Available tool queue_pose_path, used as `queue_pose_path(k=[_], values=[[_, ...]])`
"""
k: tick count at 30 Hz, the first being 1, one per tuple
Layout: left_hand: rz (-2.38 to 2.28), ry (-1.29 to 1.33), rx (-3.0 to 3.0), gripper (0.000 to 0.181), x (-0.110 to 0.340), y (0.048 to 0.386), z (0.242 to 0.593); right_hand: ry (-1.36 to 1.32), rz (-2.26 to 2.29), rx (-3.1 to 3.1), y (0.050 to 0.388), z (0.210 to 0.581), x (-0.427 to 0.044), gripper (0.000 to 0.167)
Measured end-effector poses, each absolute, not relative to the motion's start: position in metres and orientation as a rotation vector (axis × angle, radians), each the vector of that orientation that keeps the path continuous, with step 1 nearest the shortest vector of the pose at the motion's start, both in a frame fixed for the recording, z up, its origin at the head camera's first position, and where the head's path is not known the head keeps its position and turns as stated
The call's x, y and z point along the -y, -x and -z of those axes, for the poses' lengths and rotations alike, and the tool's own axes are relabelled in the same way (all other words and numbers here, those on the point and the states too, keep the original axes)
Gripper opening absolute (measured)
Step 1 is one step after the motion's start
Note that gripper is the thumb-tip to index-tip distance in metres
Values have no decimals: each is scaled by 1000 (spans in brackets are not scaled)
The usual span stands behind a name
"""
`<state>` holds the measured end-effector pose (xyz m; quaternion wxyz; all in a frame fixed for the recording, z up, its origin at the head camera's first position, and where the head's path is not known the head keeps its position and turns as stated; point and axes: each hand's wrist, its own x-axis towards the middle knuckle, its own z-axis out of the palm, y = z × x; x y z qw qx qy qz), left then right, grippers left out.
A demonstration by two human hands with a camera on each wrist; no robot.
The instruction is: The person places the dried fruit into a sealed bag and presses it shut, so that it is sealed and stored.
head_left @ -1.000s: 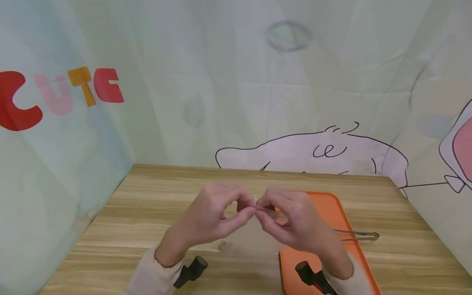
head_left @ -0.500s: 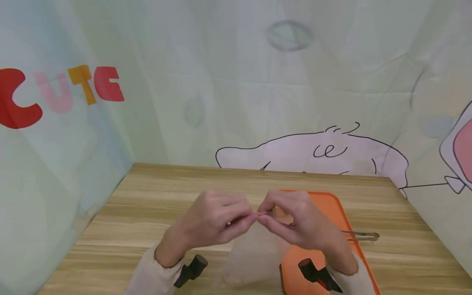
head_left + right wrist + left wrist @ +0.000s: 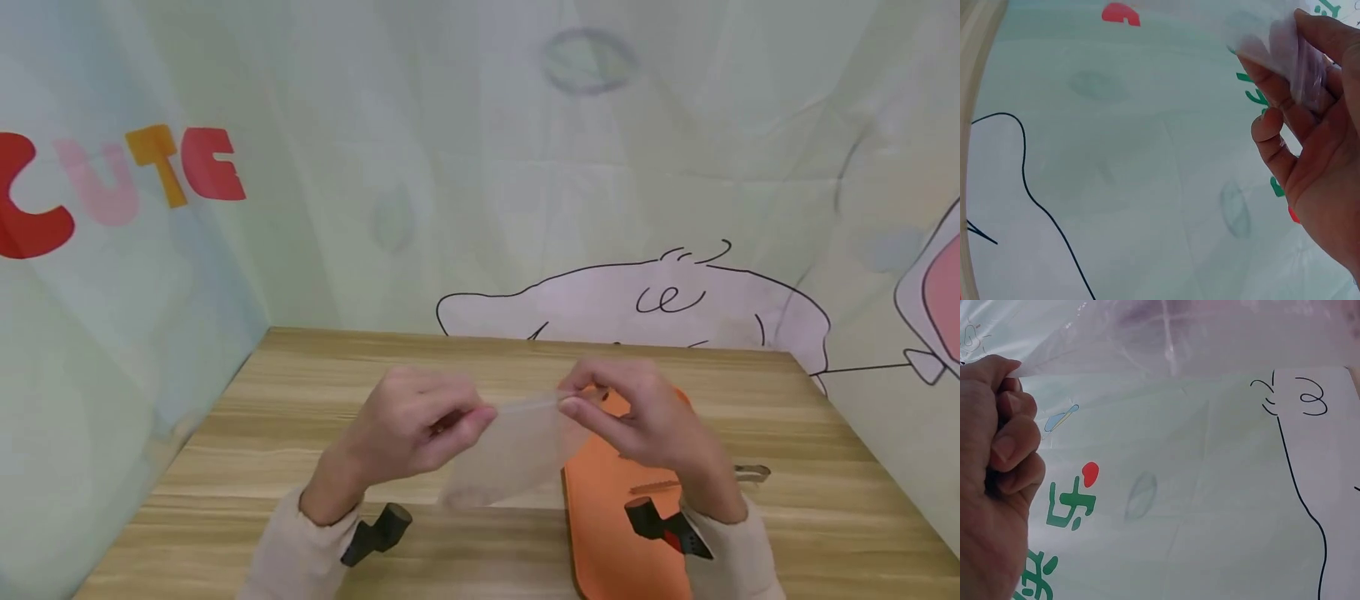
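A clear plastic bag (image 3: 517, 458) is stretched between my two hands above the table in the head view. My left hand (image 3: 420, 429) pinches one end of its top edge between thumb and forefinger. The other end of that edge is pinched by my right hand (image 3: 633, 417). Something small and darker shows faintly in the bag's lower left corner, too blurred to identify. In the left wrist view the bag (image 3: 1222, 340) spans the top, its corner at my left thumb. Bunched plastic (image 3: 1307, 75) lies between my right thumb and fingers in the right wrist view.
On the wooden table (image 3: 315, 367), an orange tray (image 3: 600, 533) lies under and right of the bag. Metal tongs (image 3: 752, 473) lie across its right edge, partly hidden by my right wrist. A printed cloth backdrop (image 3: 480, 167) encloses the table's back and sides.
My hands, touching fingertips earlier, have moved apart, the right one rightward and the left one slightly left. The bag's top edge is now drawn out between them.
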<state>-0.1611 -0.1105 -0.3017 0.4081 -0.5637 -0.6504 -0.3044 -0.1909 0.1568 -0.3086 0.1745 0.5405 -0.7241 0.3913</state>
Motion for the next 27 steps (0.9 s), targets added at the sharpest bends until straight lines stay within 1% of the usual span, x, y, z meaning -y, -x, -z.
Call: queue_pose_path(k=[11, 13, 15, 17, 19, 23, 27], values=[[799, 1381, 1679, 33, 114, 163, 295, -1389, -1036, 2034, 208, 307, -179, 27], [841, 1390, 1752, 35, 116, 167, 296, -1338, -1017, 2055, 210, 307, -181, 21], [910, 1410, 1857, 33, 120, 172, 300, -1283, -1005, 2092, 211, 307, -182, 16], [1018, 1415, 1988, 29, 125, 177, 304, -1256, -1023, 2146, 210, 308, -184, 19], [1110, 1389, 2115, 27, 131, 179, 308, -1253, -1053, 2193, 208, 309, -184, 28], [1171, 1331, 2290, 26, 142, 177, 311, -1306, -1111, 2217, 201, 314, -182, 26], [1191, 1343, 2300, 21, 147, 170, 315, -1351, -1184, 2262, 193, 322, -180, 22]])
